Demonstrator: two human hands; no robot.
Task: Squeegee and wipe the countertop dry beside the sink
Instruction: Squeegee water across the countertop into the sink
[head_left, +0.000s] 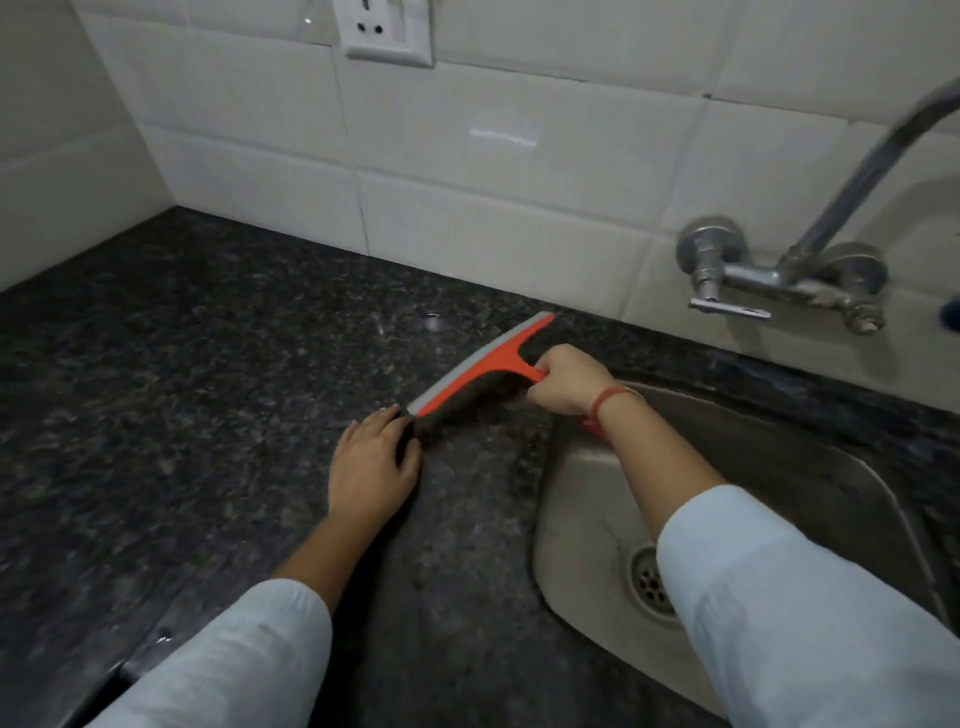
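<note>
At frame centre the right hand (563, 387) grips the handle of the orange, grey-bladed plastic squeegee (488, 364), blade on the dark speckled granite countertop (208, 364) beside the steel sink (779, 467). The left hand (371, 462) lies flat, fingers together, apparently steadying the blade's lower end.

The right hand (563, 382) grips the handle of an orange squeegee (493, 361), whose grey blade lies aslant on the dark speckled worktop (208, 364), near its back edge and just beside the sink (779, 467). The left hand (371, 462) rests palm down on the worktop, fingertips at the blade's near end.
</note>
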